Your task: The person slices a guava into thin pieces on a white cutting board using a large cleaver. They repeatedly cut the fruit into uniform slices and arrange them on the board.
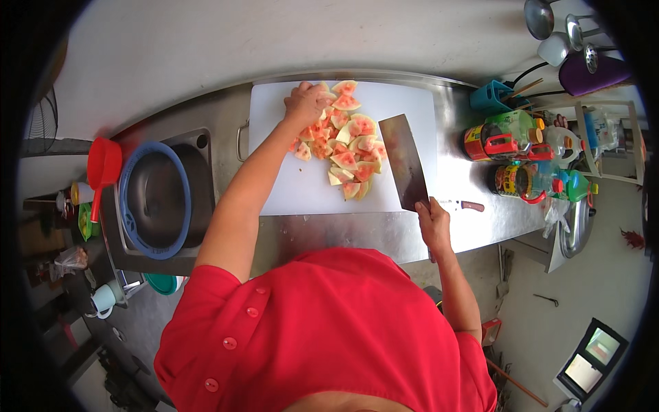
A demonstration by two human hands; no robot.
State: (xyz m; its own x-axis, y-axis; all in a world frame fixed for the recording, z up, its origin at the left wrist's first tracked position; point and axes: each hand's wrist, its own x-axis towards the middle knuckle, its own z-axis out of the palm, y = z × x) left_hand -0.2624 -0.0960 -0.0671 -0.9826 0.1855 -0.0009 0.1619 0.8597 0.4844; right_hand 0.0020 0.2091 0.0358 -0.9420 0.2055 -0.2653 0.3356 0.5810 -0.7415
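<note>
Many cut pieces of watermelon rind (345, 160), with some pink flesh on them, lie in a heap on the white cutting board (288, 190). My left hand (306, 104) is on the pieces at the heap's far left end, its fingers bent over them; whether it grips one is hidden. My right hand (434, 221) is closed around the handle of a cleaver (404, 159). The broad blade points away from me, over the right part of the board, just right of the heap. A knife with a brown handle (472, 206) lies on the steel counter right of the board.
Left of the board is a steel sink (202, 180) holding a blue-rimmed basin (186, 206), with a red dipper (104, 164) beside it. Several bottles (515, 135) and a turquoise utensil holder (486, 98) stand on the right. A wall (309, 41) rises behind the counter (293, 234).
</note>
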